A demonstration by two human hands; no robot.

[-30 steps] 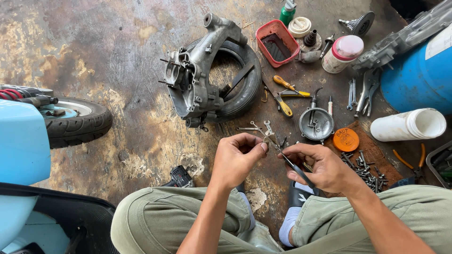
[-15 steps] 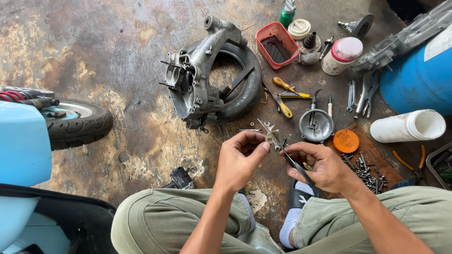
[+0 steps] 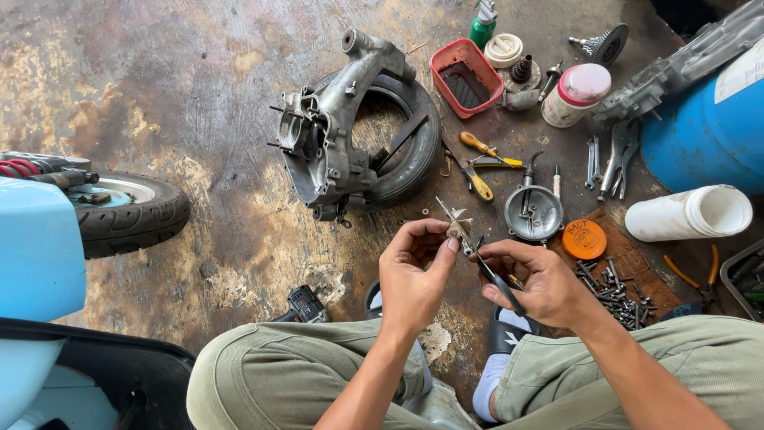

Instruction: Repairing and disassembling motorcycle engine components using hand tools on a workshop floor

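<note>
Pinching that small spiky metal part [image 3: 459,228] in your left hand [image 3: 414,275], you've lifted it since a second ago; your right hand [image 3: 541,283] grips a dark thin tool [image 3: 500,284] against it. It's up over the floor, engine casing [image 3: 326,143] beyond.

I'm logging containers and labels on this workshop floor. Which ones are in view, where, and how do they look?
Jar: top right, whitish, pink lid.
Bottle: top edge, green, white cap.
Tub: beside bottle, red, rectangular, open.
Lid: right of hands, round, orange, lettered.
Barrel label: far right, white on blue.
</note>
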